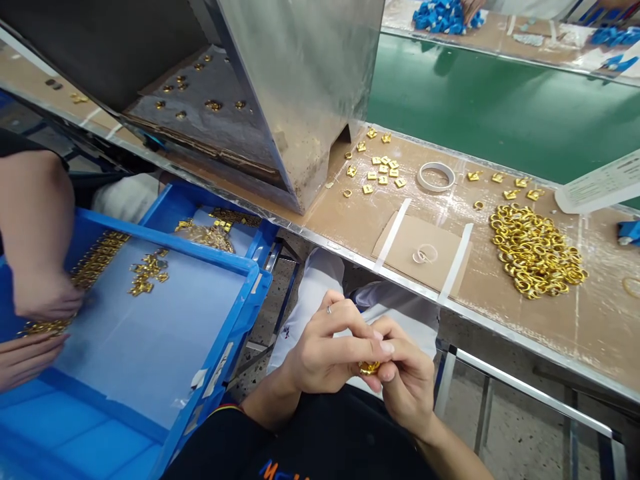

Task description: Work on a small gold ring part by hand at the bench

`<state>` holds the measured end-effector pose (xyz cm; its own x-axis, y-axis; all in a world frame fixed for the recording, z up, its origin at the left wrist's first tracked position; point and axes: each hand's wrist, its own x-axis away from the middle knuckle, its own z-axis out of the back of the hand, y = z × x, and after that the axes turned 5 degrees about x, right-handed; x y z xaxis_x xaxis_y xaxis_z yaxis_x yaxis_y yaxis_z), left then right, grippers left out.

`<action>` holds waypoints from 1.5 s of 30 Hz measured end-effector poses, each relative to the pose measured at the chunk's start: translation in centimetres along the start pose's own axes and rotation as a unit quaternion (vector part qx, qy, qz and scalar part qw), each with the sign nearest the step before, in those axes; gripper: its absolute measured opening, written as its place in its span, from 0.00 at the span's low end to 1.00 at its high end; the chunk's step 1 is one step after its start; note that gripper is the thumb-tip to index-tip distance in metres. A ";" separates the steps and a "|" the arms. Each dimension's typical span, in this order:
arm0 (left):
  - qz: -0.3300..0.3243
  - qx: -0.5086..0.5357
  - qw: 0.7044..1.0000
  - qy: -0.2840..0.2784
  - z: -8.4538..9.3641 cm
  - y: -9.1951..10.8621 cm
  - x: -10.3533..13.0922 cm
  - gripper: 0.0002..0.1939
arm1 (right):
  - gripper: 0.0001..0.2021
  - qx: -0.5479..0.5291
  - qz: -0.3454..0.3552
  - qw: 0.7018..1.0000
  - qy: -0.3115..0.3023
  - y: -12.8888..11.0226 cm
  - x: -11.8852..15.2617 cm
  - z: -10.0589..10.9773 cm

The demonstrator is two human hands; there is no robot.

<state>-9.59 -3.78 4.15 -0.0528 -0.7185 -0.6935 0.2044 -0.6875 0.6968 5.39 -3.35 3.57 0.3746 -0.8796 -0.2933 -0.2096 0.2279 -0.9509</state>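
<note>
Above my lap, my left hand (327,347) and my right hand (413,377) meet with fingers pinched together. Between their fingertips is a shiny gold ring (369,367), mostly covered by the fingers. Both hands are closed on it; its finer details are hidden. On the bench beyond, a large heap of gold rings (537,250) lies to the right. Small square gold pieces (383,169) are scattered further back, left of a white tape roll (436,177). A cardboard sheet (425,243) is taped down nearer the front edge, with clear bands (425,254) on it.
A metal hood (310,87) stands on the bench at the left, with gold pieces inside. Blue trays (220,353) hold more gold pieces, where a co-worker's hands (47,300) are at work. A green belt (500,107) runs behind; blue parts (445,17) lie past it.
</note>
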 end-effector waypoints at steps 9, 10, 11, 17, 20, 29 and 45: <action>0.024 -0.016 0.999 0.023 0.1 0.0 -0.6 0.19 | 0.15 -0.055 -0.029 0.998 0.023 0.2 -0.2 -0.2; 0.027 -0.025 0.999 0.018 0.0 0.1 -0.6 0.19 | 0.15 -0.056 -0.034 0.997 0.034 0.4 -0.2 -0.3; 0.028 -0.032 0.999 0.015 0.0 0.1 -0.6 0.19 | 0.16 -0.055 -0.039 0.997 0.045 0.5 -0.1 -0.3; 0.023 -0.021 0.999 0.009 -0.2 0.2 -0.3 0.20 | 0.14 -0.051 -0.021 0.997 0.058 1.0 -0.1 -0.2; 0.030 0.011 0.999 -0.003 0.0 0.1 0.0 0.18 | 0.13 -0.040 -0.009 0.998 0.051 0.8 -0.3 0.1; 0.095 0.083 0.990 0.060 -0.4 0.2 0.5 0.21 | 0.09 -0.044 0.007 0.997 0.066 0.0 -0.7 0.8; 0.086 0.084 0.992 0.037 -0.4 -0.1 0.4 0.13 | 0.06 0.019 0.054 0.996 0.068 1.0 -0.9 1.1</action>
<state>-9.25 -3.94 3.74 0.0425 -0.8211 -0.5693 0.0389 -0.5680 0.8221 5.82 -1.91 2.82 0.2250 -0.8970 -0.3806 -0.2077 0.3375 -0.9181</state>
